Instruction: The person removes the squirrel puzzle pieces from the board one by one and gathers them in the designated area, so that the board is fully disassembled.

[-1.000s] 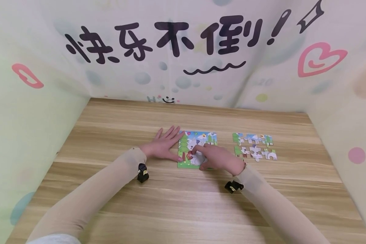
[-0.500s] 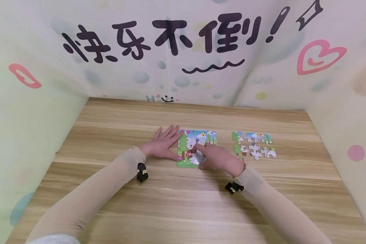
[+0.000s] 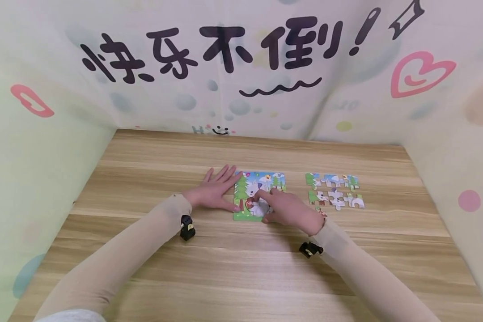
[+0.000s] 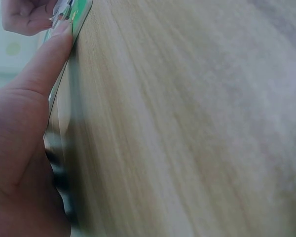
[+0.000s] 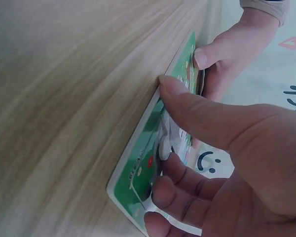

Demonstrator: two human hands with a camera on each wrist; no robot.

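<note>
A small jigsaw puzzle board [image 3: 247,218] with a cartoon animal, trees and a green border lies flat on the table. My left hand [image 3: 215,193] rests at its left edge, fingers spread, with the thumb on the board. Over the board's lower right is my right hand [image 3: 293,211], its thumb on the front edge. Its bent fingers grip a whitish puzzle piece [image 5: 166,140], which stands partly raised from the board in the right wrist view. The fingers hide much of that piece.
Several loose puzzle pieces [image 3: 336,200] lie in two rows right of the board, with another piece [image 3: 321,212] partly hidden by the right wrist. The wooden table [image 3: 233,268] meets printed cloth walls [image 3: 185,103] at the back and sides.
The view has shifted slightly. Both hands keep nearly the same places on the board, and the right wrist has dipped a little. The loose pieces lie as before.
</note>
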